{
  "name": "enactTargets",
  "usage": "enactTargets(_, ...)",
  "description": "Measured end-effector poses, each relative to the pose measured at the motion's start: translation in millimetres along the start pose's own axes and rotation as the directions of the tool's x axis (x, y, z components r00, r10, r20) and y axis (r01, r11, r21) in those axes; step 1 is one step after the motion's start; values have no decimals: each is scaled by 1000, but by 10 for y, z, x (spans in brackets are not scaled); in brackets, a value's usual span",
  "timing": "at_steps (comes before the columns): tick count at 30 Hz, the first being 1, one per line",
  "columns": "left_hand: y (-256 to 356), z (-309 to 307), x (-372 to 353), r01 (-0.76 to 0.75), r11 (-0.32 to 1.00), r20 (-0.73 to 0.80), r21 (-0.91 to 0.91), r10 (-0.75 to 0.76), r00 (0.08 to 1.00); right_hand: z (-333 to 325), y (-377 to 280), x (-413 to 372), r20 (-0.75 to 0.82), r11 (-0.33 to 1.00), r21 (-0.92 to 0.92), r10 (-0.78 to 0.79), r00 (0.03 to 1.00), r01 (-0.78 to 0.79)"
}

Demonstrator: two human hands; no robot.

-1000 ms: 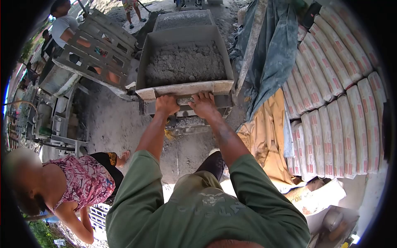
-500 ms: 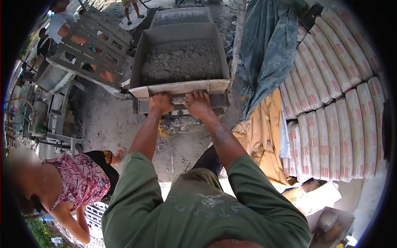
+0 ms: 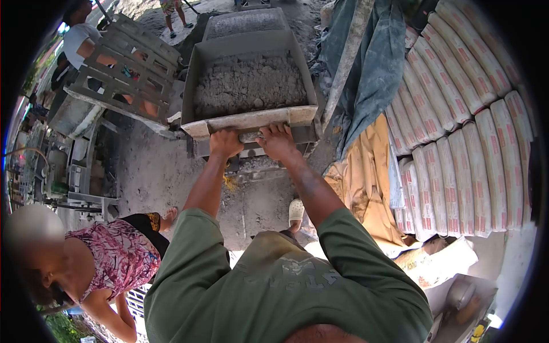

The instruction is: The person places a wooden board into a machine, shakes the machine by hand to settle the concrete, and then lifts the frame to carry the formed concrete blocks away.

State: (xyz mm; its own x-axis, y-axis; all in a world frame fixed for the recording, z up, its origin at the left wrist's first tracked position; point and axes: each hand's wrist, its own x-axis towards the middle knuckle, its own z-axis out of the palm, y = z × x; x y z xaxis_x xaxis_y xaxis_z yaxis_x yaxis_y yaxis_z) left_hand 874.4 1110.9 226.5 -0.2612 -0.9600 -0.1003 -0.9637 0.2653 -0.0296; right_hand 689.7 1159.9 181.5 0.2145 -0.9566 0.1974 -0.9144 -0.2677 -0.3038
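In front of me is a large open metal box (image 3: 192, 117) on a frame, holding a grey, crumbly, sand-like mix (image 3: 251, 83). A dusty handle bar (image 3: 250, 137) runs along its near side, just below the rim. My left hand (image 3: 226, 143) is closed around the left part of the bar. Close beside it, my right hand (image 3: 277, 142) wraps the right part, knuckles up. Both arms reach straight forward. A short piece of the bar shows between the hands; the parts under the fingers are hidden.
Stacked paper sacks (image 3: 452, 171) fill the right side, beside a blue-grey tarp (image 3: 366, 80), an orange sheet (image 3: 366, 177) and a slanting pole (image 3: 347, 63). At left are a slatted panel (image 3: 123, 74) and a person in a patterned top (image 3: 117, 251). Another person (image 3: 80, 43) is behind the panel.
Both hands keep their hold on the bar. The view has shifted slightly, and the mix surface looks rougher. A foot in a pale clog now shows below my right forearm. The pole appears more slanted.
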Motion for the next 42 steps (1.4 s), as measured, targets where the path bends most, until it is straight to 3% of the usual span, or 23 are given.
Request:
enactTargets(2,-20,-22,28,-21,1000,-69,0,21,997,169,52,54,-151,1000,-14,-20,988,18)
enactTargets(3,-25,22,-22,-39,999,-111,-4,38,993,136,27,44,-150,1000,-13,-20,988,18)
enactTargets(5,-10,-52,-46,-28,999,-57,-20,27,998,-23,-16,63,8,1000,-13,28,1000,-28)
enactTargets(6,-14,-52,-34,-19,999,-2,-33,19,1000,-35,-26,56,12,1000,-10,24,1000,-24)
enactTargets(15,-49,-27,-2,-36,999,20,-23,36,999,-33,-8,72,-60,996,-90,-14,998,9)
enactTargets(21,-69,155,-14,-43,999,-28,-33,42,999,-160,-17,146,195,960,-277,11,981,44)
enactTargets(23,-61,257,-37,-34,993,-156,-117,15,988,-34,65,223,106,944,-329,-1,994,37)
enactTargets(24,-60,289,-61,-28,993,-145,-114,11,989,-34,73,229,115,947,-319,-2,993,39)
enactTargets(26,-54,382,-148,-144,983,-466,-114,75,882,-144,56,250,162,974,-225,15,987,22)
enactTargets(30,-13,415,-325,-90,980,-311,-179,30,950,-259,38,-20,111,985,-155,-62,992,79)
enactTargets(32,24,405,-463,-176,931,-395,-321,37,918,-212,66,-125,33,979,-155,-132,991,135)
enactTargets(33,83,286,-536,-107,960,-358,-260,7,934,-221,22,-170,-52,981,-145,-135,989,127)
enactTargets(34,73,248,-550,-147,951,-392,-273,30,919,-208,-11,-205,-139,984,-136,-133,981,114)
enactTargets(36,42,183,-486,-104,967,-153,-231,70,986,-68,56,-220,-98,990,-88,-122,988,114)
enactTargets(37,22,143,-275,-107,968,-154,-228,73,985,4,71,-28,-343,978,-159,-186,921,138)
enactTargets(39,-31,113,236,-152,969,-405,-193,62,912,-24,316,587,-363,973,-127,-228,903,195)
enactTargets(40,-130,116,590,-88,966,-176,-245,45,983,-41,434,837,-357,976,-117,-213,910,183)
enactTargets(41,-127,-37,981,76,973,118,-218,-51,992,-45,598,1162,-237,981,-114,-178,955,155)
enactTargets(42,-173,-45,1371,-37,983,-167,-182,6,986,1,746,1580,-134,985,-122,-141,981,125)
